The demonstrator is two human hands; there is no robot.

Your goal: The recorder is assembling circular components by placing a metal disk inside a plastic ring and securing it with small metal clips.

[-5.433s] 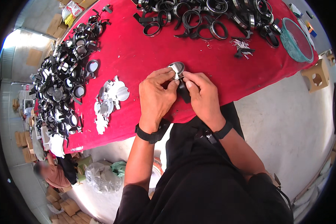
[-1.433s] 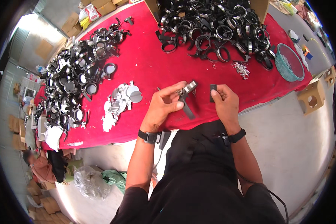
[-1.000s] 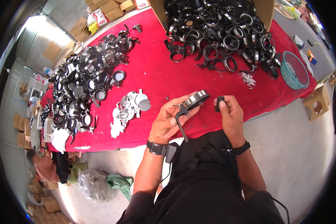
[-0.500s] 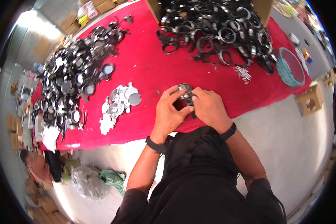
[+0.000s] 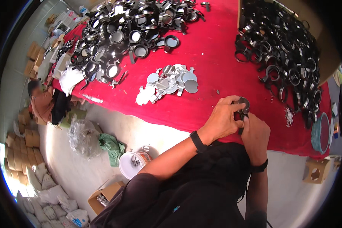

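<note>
1. Head view, item in hand: one round black ring part with handle stub (image 5: 242, 105), a grey disc seated in its face, held just above the near edge of the red table (image 5: 212, 57). By its look it is rigid plastic or metal, light, small and hard-edged; the disc probably sits loose until pressed home, so I judge the rim the safest place to hold, with pressure kept off the disc centre.
2. Left hand (image 5: 222, 121): fingers curled, thumb and fingertips pinching the ring's left rim. Black band on the wrist.
3. Right hand (image 5: 255, 131): closed against the part's lower right side, thumb pressing at the handle stub; the exact finger contact is hidden.
4. Stock beyond the ring part, toward the table's middle: loose pile of grey metal discs (image 5: 169, 81) with small tabs, thin, likely slippery and sharp-edged.
5. Far left of the ring part: heap of assembled rings with discs (image 5: 129, 34).
6. Far right of it: heap of empty black rings (image 5: 281, 57); teal bowl (image 5: 321, 133) at the table's right end.
</note>
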